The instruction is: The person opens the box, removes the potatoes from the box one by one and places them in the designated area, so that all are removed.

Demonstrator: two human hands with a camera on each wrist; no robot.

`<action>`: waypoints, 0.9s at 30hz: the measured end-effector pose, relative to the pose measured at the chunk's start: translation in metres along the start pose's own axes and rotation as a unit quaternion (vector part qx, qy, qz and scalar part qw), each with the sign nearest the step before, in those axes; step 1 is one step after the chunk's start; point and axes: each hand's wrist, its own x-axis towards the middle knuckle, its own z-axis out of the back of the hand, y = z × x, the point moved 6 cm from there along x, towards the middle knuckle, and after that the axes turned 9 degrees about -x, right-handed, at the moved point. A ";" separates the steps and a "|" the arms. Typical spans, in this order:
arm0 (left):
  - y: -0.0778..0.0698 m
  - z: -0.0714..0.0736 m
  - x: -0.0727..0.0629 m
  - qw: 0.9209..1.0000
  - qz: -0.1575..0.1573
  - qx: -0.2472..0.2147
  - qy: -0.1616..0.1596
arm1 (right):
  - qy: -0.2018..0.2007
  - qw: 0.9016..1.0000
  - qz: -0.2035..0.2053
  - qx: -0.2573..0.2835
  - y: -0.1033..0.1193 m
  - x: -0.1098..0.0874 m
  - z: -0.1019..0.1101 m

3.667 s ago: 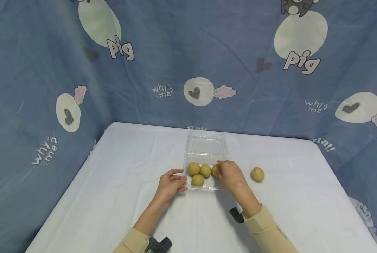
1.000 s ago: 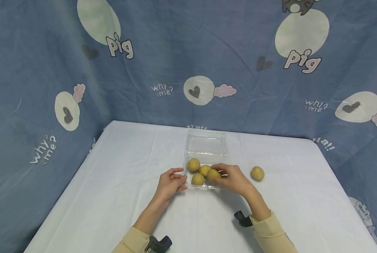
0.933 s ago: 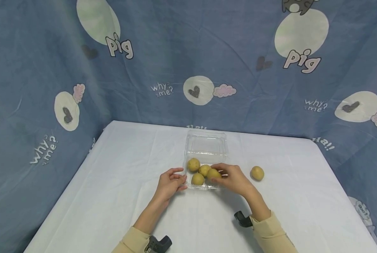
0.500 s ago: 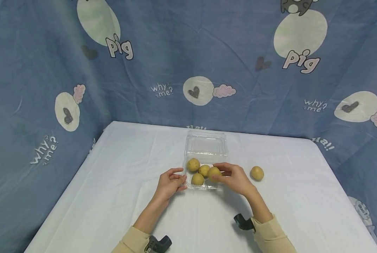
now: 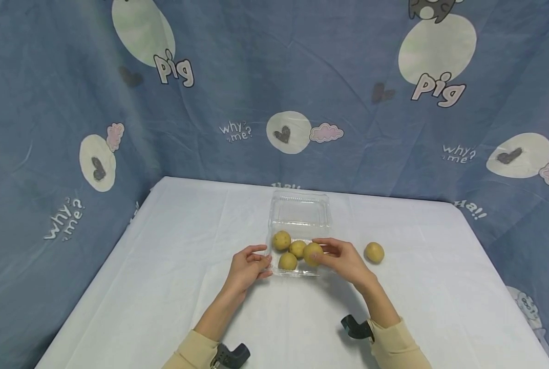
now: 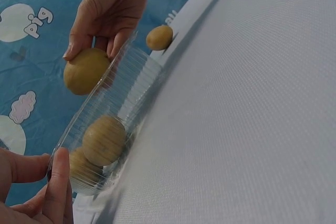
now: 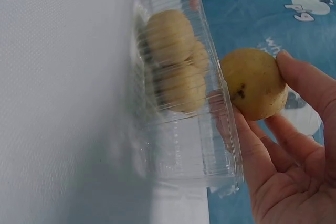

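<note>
A clear plastic clamshell box [image 5: 297, 273] lies on the table with its lid [image 5: 300, 210] folded back. My left hand [image 5: 249, 267] pinches the box's left rim between thumb and fingers. Inside, on the left, sit a back potato [image 5: 281, 240], a middle potato [image 5: 298, 249] and a front potato [image 5: 288, 261]. My right hand [image 5: 343, 260] grips another yellow potato [image 7: 253, 83] with thumb and fingertips, at rim height over the box's right half. Dark spots mark its skin in the right wrist view. The right hand's lower fingers show through the clear wall there.
One loose potato [image 5: 374, 252] lies on the white tablecloth [image 5: 201, 225], right of the box and beyond my right hand. A blue printed curtain [image 5: 348, 66] hangs behind the table and along its left side.
The right hand, earlier down at the box's right back, now holds its potato up over the right half, having drifted slightly right lately. The back-left potato sits farther back. The left hand stays put.
</note>
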 end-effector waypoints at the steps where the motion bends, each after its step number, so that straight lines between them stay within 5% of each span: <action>1: 0.000 0.000 0.000 1.000 0.000 0.001 -0.001 | -0.002 1.000 -0.002 0.003 -0.005 0.002 0.000; 27: 0.002 0.001 0.001 1.000 -0.001 -0.001 -0.003 | -0.016 0.999 0.000 0.040 -0.002 -0.011 0.013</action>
